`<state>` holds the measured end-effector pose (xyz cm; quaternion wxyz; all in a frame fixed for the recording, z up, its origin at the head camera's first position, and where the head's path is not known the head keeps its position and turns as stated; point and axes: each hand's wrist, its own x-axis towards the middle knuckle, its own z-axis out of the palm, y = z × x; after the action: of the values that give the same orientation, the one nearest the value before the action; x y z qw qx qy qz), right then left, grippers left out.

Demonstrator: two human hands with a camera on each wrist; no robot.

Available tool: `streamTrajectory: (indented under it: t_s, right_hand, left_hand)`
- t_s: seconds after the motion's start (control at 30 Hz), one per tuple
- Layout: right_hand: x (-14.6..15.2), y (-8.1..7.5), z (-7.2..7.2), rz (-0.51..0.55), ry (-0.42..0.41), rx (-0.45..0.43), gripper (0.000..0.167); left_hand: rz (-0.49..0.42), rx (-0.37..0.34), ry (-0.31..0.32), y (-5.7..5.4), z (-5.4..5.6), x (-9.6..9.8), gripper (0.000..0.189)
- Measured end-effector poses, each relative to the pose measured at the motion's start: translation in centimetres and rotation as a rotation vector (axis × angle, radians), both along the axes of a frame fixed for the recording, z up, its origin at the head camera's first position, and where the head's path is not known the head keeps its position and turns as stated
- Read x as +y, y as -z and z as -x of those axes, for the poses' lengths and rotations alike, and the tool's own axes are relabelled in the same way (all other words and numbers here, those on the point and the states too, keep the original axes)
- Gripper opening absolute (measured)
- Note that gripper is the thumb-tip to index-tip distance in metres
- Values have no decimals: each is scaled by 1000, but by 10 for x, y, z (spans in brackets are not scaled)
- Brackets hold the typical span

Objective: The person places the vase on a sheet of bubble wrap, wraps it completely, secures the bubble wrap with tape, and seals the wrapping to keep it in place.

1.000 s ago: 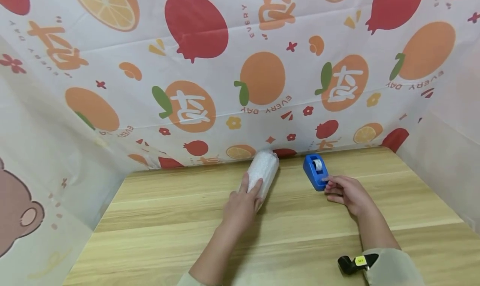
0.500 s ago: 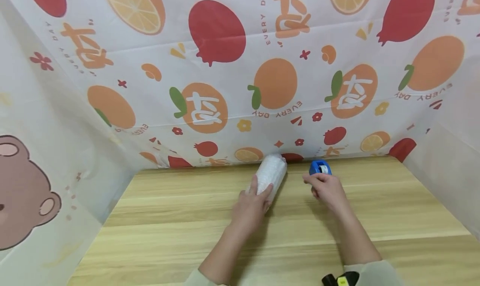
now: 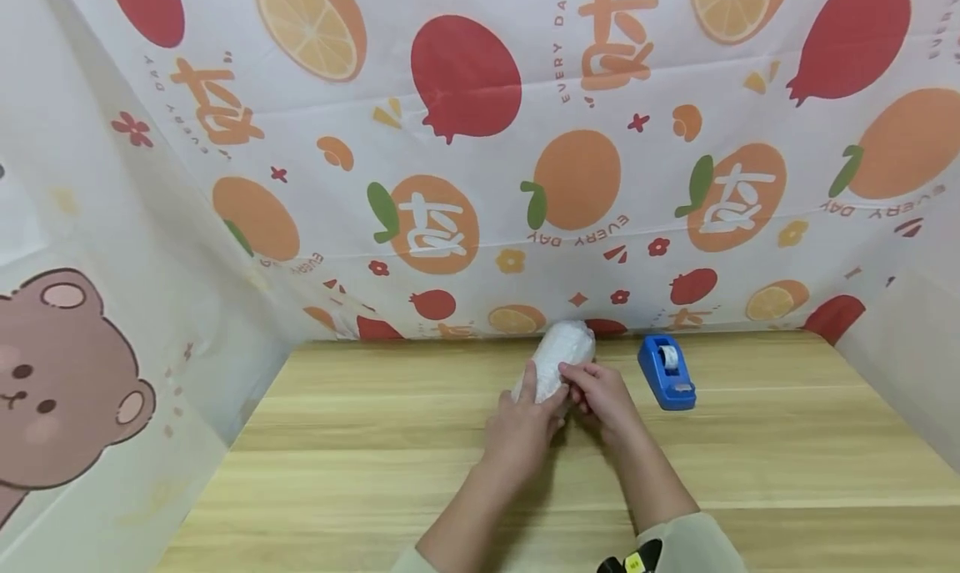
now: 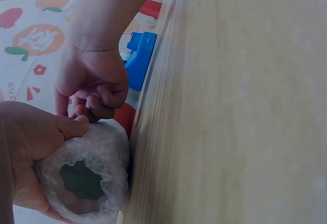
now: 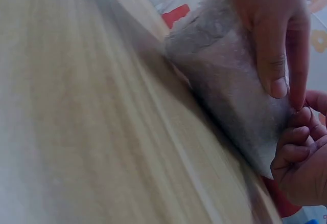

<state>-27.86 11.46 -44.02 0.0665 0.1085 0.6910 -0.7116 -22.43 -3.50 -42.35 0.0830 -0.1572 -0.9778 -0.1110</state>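
A bubble-wrapped roll (image 3: 551, 371) lies slantwise on the table near the back wall. My left hand (image 3: 517, 435) grips its near end, thumb and fingers spread around it. My right hand (image 3: 606, 402) touches the roll's upper right side, thumb and forefinger pinched together beside the left fingertips, other fingers curled. The tape piece between them is too clear and small to make out. In the left wrist view, the wrap's open end shows something dark green (image 4: 84, 180) inside. A blue tape dispenser (image 3: 666, 377) with a white-cored roll stands to the right, touched by neither hand.
The wood-grain table (image 3: 360, 464) reaches back to a fruit-printed cloth (image 3: 577, 181) hanging behind. On the left side hangs a pale cloth with a brown bear (image 3: 67, 381). A black wrist device (image 3: 633, 560) sits at the right sleeve.
My right hand has moved left from the tape dispenser's front edge to the bubble-wrapped roll. The left hand has kept its hold on the roll. The head view has shifted slightly.
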Motion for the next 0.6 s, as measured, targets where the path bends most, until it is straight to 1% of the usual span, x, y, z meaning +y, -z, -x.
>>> streamTrajectory:
  t_s: [0.1,0.2,0.27,0.33,0.43,0.5,0.6]
  right_hand:
    - [1,3,3,-27,17,-19,32]
    - [6,1,5,-86,23,-21,33]
    - [8,0,7,-127,15,-19,34]
    - [9,0,8,-152,1,-18,39]
    - [9,3,9,-148,-30,-27,48]
    - [9,8,9,-121,-67,-54,54]
    - [10,17,8,-72,-131,-98,56]
  left_hand:
    - [-8,-1,-4,0,-1,1,45]
    - [4,3,10,-4,-2,4,45]
    - [12,4,14,-5,-1,5,46]
    - [10,9,13,-6,1,5,47]
    - [-31,12,20,-6,4,2,48]
    - [-59,4,27,-5,5,0,48]
    - [-67,-16,42,-2,5,-3,47]
